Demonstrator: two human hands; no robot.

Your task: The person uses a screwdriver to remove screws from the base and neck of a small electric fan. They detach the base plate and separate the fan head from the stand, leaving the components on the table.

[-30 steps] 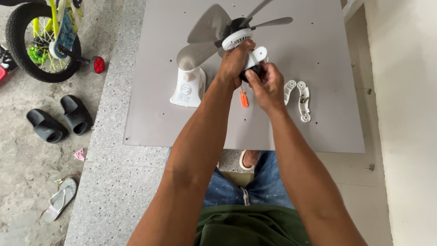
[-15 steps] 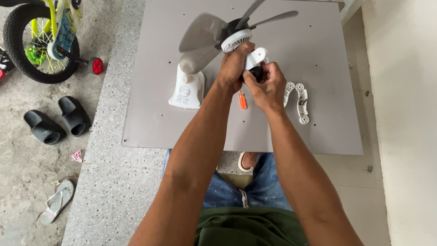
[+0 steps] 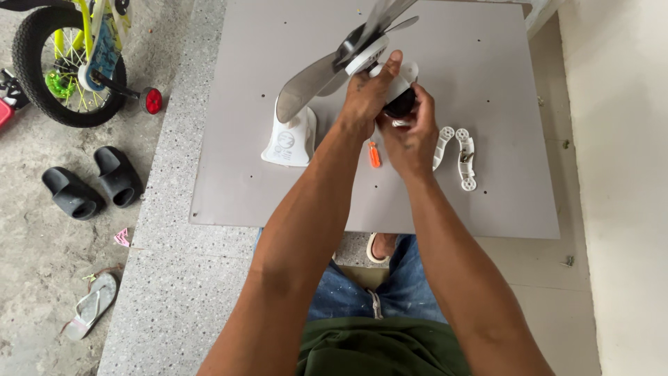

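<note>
both arms reach forward; left hand [image 3: 367, 94] fingers wrap the fan motor [image 3: 390, 82], right hand [image 3: 410, 136] fingers curl pinching its dark rear, blade [image 3: 309, 87] left of them.

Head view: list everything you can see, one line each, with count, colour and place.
fan blade assembly: one, grey blades on a white hub, held above the board
fan base: one, white, on the board left of the hands
screwdriver handle: one, orange, on the board under the wrists
plastic brackets: two, white, on the board, right
board: one, grey, on the floor
bicycle: one, yellow-green frame, black tyre, top left
slides: two, black, left floor
flip-flop: one, pale, lower left
left hand: grips the hub
right hand: on the dark motor part
</note>
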